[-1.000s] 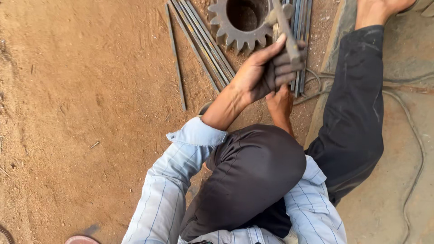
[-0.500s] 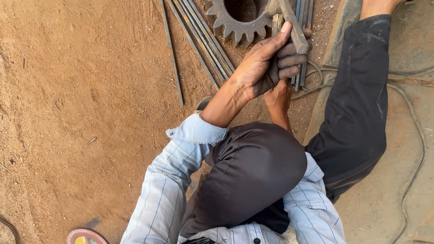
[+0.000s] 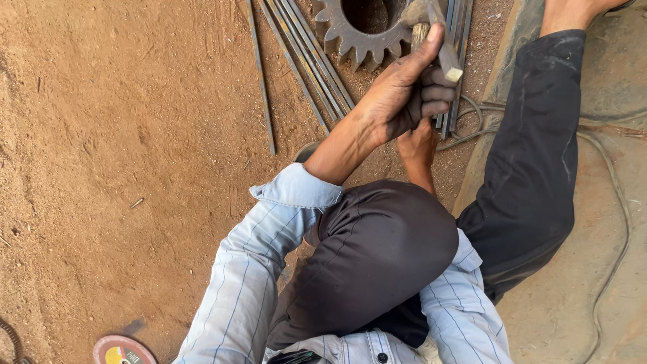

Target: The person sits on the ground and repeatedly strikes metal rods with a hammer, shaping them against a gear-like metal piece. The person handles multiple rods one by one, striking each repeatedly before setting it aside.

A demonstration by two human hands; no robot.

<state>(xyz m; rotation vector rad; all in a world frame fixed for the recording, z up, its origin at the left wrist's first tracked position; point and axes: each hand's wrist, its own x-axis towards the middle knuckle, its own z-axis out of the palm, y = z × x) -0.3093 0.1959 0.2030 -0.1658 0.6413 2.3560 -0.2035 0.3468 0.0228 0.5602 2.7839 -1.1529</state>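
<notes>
Your left hand [image 3: 404, 91] is wrapped fully closed around the pale wooden handle of a hammer-like tool [image 3: 445, 47], whose long axis runs from about five o'clock up to eleven, its head over the rusty toothed steel gear ring [image 3: 350, 37] at twelve o'clock. Your right hand [image 3: 416, 145] sits just below at six o'clock, its grip hidden. Thin grey steel rods [image 3: 306, 61] lie at ten o'clock on the red dirt floor [image 3: 121, 135].

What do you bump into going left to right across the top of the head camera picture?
Bare dirt ground → a lone thin metal rod → a bundle of thin metal rods → a big toothed gear → the left hand gripping a wooden handle → a dark trouser leg.
</notes>
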